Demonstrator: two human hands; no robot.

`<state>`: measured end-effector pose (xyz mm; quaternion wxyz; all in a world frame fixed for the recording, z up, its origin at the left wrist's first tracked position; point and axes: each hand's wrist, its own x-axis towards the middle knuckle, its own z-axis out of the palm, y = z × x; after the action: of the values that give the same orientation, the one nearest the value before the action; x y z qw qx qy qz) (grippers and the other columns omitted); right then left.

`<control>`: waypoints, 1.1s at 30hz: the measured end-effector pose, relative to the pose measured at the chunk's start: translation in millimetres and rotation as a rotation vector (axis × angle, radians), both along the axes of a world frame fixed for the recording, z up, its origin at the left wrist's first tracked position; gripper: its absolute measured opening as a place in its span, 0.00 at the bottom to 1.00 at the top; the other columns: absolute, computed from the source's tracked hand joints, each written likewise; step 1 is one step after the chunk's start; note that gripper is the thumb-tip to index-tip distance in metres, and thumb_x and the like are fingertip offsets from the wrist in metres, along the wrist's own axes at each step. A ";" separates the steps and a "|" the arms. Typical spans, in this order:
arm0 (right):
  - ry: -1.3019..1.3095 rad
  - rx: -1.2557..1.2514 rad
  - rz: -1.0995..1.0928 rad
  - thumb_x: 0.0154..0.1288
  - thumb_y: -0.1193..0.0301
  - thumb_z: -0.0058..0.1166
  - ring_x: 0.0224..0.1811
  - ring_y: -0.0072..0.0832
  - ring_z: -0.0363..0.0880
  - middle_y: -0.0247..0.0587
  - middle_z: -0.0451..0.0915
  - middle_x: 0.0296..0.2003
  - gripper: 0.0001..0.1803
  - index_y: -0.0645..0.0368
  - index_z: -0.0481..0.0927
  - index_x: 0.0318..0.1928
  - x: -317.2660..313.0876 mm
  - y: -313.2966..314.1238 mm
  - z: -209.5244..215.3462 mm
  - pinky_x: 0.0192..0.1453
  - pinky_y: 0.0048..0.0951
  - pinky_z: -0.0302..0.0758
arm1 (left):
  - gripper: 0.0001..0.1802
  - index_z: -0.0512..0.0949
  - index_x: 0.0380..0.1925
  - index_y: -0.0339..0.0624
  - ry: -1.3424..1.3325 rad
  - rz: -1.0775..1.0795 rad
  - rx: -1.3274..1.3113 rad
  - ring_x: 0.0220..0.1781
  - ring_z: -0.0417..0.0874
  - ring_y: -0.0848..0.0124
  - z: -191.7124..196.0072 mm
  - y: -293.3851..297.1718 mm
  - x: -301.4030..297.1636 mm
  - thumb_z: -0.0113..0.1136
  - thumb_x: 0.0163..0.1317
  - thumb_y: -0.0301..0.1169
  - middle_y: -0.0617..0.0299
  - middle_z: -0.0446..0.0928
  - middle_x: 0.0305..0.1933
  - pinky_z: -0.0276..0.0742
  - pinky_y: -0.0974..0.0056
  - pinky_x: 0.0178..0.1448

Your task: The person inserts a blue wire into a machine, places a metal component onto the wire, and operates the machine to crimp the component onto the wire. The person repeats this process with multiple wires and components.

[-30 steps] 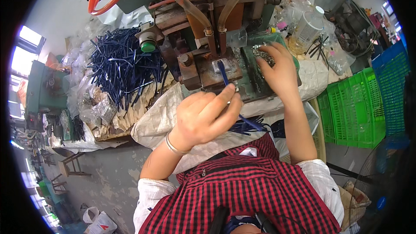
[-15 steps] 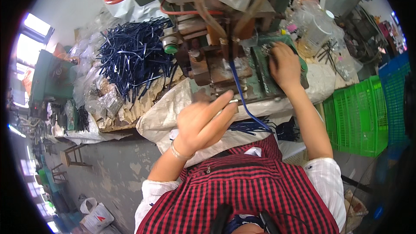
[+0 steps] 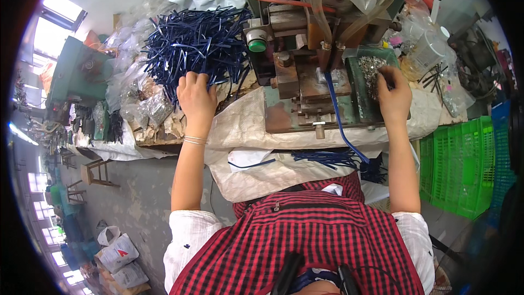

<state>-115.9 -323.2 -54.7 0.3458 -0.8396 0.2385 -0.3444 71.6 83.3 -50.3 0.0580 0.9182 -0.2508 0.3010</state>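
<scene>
A metal press machine [image 3: 305,76] stands on the desk [image 3: 245,125], with a big heap of dark blue cords [image 3: 196,49] just to its left and a green tray of small metal pieces [image 3: 371,71] on its right side. The left hand [image 3: 196,98] lies on the near edge of the heap, fingers curled into the cords. The right hand [image 3: 394,94] rests at the tray, fingertips pinched in the metal pieces, while one blue cord [image 3: 341,125] hangs from the machine over the desk edge.

Two hands are shown: the left hand [image 3: 196,98] and the right hand [image 3: 394,94]. One press machine [image 3: 305,76] with one green button [image 3: 256,43] and two clear hoses [image 3: 333,0] is seen. One heap of dark blue strips [image 3: 191,43], too many to be counted, and one green basket [image 3: 464,169] are included.
</scene>
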 end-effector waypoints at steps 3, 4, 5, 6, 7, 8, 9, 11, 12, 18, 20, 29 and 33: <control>-0.062 -0.035 -0.078 0.69 0.73 0.62 0.40 0.28 0.85 0.41 0.88 0.38 0.08 0.61 0.87 0.46 -29.4 -10.7 -9.0 0.49 0.29 0.79 | 0.17 0.78 0.39 0.43 -0.040 0.136 -0.006 0.45 0.79 0.56 -25.7 -11.0 14.0 0.72 0.58 0.41 0.57 0.77 0.38 0.73 0.52 0.48; -0.091 -0.044 -0.097 0.69 0.73 0.62 0.41 0.28 0.85 0.41 0.88 0.38 0.08 0.61 0.87 0.46 -39.0 -12.2 -11.8 0.50 0.29 0.79 | 0.18 0.78 0.41 0.43 -0.038 0.165 0.013 0.44 0.80 0.56 -34.6 -11.5 21.9 0.72 0.59 0.41 0.57 0.78 0.38 0.74 0.53 0.47; -0.112 0.029 -0.117 0.69 0.76 0.62 0.44 0.28 0.85 0.39 0.88 0.40 0.08 0.62 0.88 0.47 -44.0 -8.5 -10.5 0.52 0.28 0.79 | 0.15 0.78 0.44 0.44 -0.025 0.125 0.020 0.41 0.84 0.55 -35.7 -14.6 33.1 0.68 0.63 0.40 0.56 0.81 0.34 0.78 0.51 0.42; -0.139 0.081 -0.084 0.69 0.76 0.62 0.44 0.27 0.85 0.39 0.88 0.40 0.08 0.62 0.88 0.47 -45.3 -4.7 -7.9 0.52 0.28 0.78 | 0.15 0.79 0.46 0.45 0.042 0.171 0.023 0.39 0.85 0.54 -39.7 -14.7 32.5 0.66 0.64 0.38 0.56 0.82 0.33 0.78 0.50 0.40; -0.166 0.133 -0.050 0.69 0.77 0.63 0.45 0.27 0.85 0.38 0.88 0.41 0.08 0.63 0.88 0.47 -44.7 1.4 -4.6 0.53 0.27 0.78 | 0.14 0.79 0.47 0.46 0.109 0.219 0.026 0.36 0.86 0.54 -43.2 -13.5 29.4 0.64 0.65 0.37 0.55 0.83 0.32 0.79 0.49 0.38; -0.197 0.193 -0.036 0.69 0.78 0.63 0.45 0.26 0.85 0.38 0.88 0.41 0.08 0.63 0.88 0.47 -44.7 12.5 0.4 0.53 0.27 0.78 | 0.14 0.79 0.49 0.46 0.173 0.246 0.041 0.34 0.87 0.53 -39.3 -16.8 27.9 0.62 0.65 0.36 0.54 0.84 0.31 0.80 0.49 0.36; -0.221 0.255 0.020 0.67 0.80 0.64 0.45 0.26 0.85 0.38 0.89 0.41 0.08 0.63 0.89 0.46 -39.9 26.3 13.6 0.54 0.26 0.78 | 0.18 0.78 0.57 0.50 0.242 0.218 0.011 0.32 0.88 0.51 -25.5 -17.8 21.0 0.58 0.66 0.32 0.51 0.85 0.29 0.80 0.48 0.33; -0.221 0.082 0.205 0.64 0.81 0.65 0.45 0.30 0.86 0.42 0.89 0.42 0.09 0.63 0.89 0.45 -25.6 48.8 49.6 0.54 0.28 0.78 | 0.17 0.82 0.55 0.50 0.418 0.126 -0.145 0.28 0.86 0.56 -6.0 -15.0 12.2 0.60 0.67 0.32 0.51 0.84 0.27 0.79 0.54 0.32; -0.260 0.026 0.291 0.62 0.80 0.65 0.45 0.34 0.87 0.44 0.89 0.42 0.10 0.63 0.89 0.45 -15.1 55.3 59.9 0.54 0.29 0.79 | 0.15 0.84 0.53 0.48 0.538 0.056 -0.258 0.26 0.85 0.60 0.0 -13.1 11.3 0.60 0.67 0.32 0.53 0.84 0.26 0.79 0.57 0.31; -0.426 0.452 0.435 0.66 0.81 0.63 0.48 0.23 0.84 0.39 0.86 0.44 0.14 0.66 0.81 0.52 30.2 95.5 53.4 0.56 0.25 0.78 | 0.21 0.73 0.62 0.29 1.029 -0.426 -1.098 0.43 0.84 0.79 20.6 -19.6 -41.4 0.60 0.75 0.29 0.55 0.86 0.56 0.84 0.73 0.46; -0.439 0.572 0.427 0.66 0.81 0.62 0.48 0.22 0.83 0.38 0.86 0.44 0.16 0.66 0.79 0.54 30.2 96.4 54.4 0.57 0.24 0.78 | 0.13 0.80 0.55 0.32 0.893 -0.204 -1.012 0.38 0.81 0.83 40.4 -23.5 -54.0 0.60 0.73 0.22 0.57 0.88 0.48 0.76 0.75 0.36; -0.450 0.989 0.468 0.67 0.82 0.60 0.47 0.21 0.84 0.41 0.86 0.43 0.23 0.69 0.74 0.62 28.2 116.2 80.5 0.56 0.22 0.77 | 0.15 0.86 0.40 0.39 -0.117 -0.884 -0.352 0.31 0.82 0.66 112.5 -104.4 -109.8 0.69 0.50 0.20 0.54 0.84 0.42 0.79 0.67 0.34; -0.322 0.536 0.532 0.67 0.79 0.58 0.57 0.30 0.84 0.47 0.86 0.51 0.22 0.66 0.78 0.61 2.8 99.0 91.3 0.65 0.30 0.76 | 0.13 0.85 0.38 0.42 -0.108 -1.048 -0.169 0.30 0.81 0.73 95.4 -136.3 -121.2 0.71 0.50 0.28 0.56 0.83 0.48 0.78 0.68 0.32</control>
<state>-113.1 -224.2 36.6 0.6619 -0.6878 0.0374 -0.2956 -49.6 -53.0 45.2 0.2612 0.6452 -0.6534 0.2976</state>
